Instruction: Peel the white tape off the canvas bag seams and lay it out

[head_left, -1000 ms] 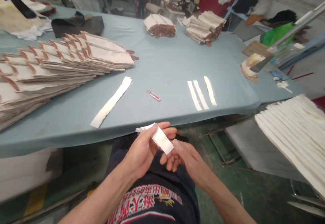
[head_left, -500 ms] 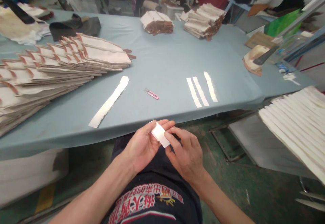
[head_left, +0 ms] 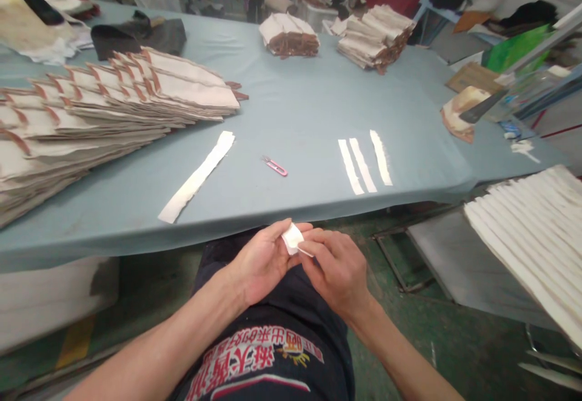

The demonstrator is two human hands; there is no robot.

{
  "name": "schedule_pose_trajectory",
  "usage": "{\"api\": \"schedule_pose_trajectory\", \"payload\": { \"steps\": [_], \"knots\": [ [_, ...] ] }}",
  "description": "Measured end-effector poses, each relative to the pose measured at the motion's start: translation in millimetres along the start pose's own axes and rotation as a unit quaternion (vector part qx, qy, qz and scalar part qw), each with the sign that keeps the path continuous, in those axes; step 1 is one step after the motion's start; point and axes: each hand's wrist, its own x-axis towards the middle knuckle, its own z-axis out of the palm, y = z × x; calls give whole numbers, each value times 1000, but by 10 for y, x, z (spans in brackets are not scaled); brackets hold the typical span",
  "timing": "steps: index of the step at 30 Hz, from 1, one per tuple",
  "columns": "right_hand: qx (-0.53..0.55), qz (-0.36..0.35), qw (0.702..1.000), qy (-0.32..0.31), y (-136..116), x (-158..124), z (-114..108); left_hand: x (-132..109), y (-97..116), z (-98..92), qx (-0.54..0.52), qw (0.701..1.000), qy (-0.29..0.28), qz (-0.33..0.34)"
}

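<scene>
A small white strip (head_left: pixel 292 238) lies across the fingers of my left hand (head_left: pixel 268 259), whose thumb presses on its upper left end. My right hand (head_left: pixel 337 267) pinches the strip's other end between thumb and fingers, and that end is bent up. Both hands are over my lap, just below the table's front edge. On the table in front of them lie thread snips (head_left: pixel 275 165) with a pink handle. To the left is a long white strip (head_left: pixel 197 178), and to the right are three shorter white strips (head_left: pixel 362 165).
A blue-grey cloth covers the table (head_left: pixel 291 110). Fanned stacks of pale, brown-edged pieces (head_left: pixel 113 110) fill its left side. Two bundles (head_left: pixel 290 34) (head_left: pixel 376 37) sit at the back. At the right stands a rack of folded white material (head_left: pixel 536 231).
My right fingers have bent the strip's near end upward, so less of its flat face shows. The hands stay together; the view has shifted slightly.
</scene>
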Motion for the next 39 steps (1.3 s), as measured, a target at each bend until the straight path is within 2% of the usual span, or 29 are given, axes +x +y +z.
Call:
{"api": "schedule_pose_trajectory", "payload": {
  "steps": [2, 3, 4, 6, 9, 12, 16, 20, 26, 34, 36, 39],
  "knots": [
    [106, 125, 986, -37, -28, 13, -20, -3, 24, -101, 27, 998, -56, -22],
    [162, 197, 965, -55, -44, 20, -40, -11, 41, -164, 56, 995, -81, -29],
    [218, 263, 937, -68, -60, 27, -65, -22, 58, -233, 94, 990, -96, -33],
    [315, 361, 874, -83, -88, 39, -116, -50, 82, -372, 173, 981, -88, -29],
    [403, 422, 808, -84, -125, 39, -148, -82, 58, -503, 241, 970, -29, 20],
    [437, 436, 783, -76, -177, 12, -88, -80, -57, -494, 259, 955, 0, 142],
    [466, 431, 772, -42, -285, -22, 34, -74, -241, -417, 258, 937, -21, 233],
    [448, 422, 788, -11, -394, -6, 56, -175, -312, -376, 304, 903, 3, 305],
    [401, 388, 830, 3, -478, 24, 20, -297, -285, -323, 335, 876, 54, 344],
    [385, 411, 826, -6, -513, 4, 9, -269, -235, -376, 348, 874, 91, 325],
    [372, 413, 831, -7, -509, 0, 12, -288, -235, -378, 383, 852, 100, 343],
    [380, 409, 829, -10, -510, 1, 20, -324, -237, -377, 455, 794, 81, 394]
  ]
}}
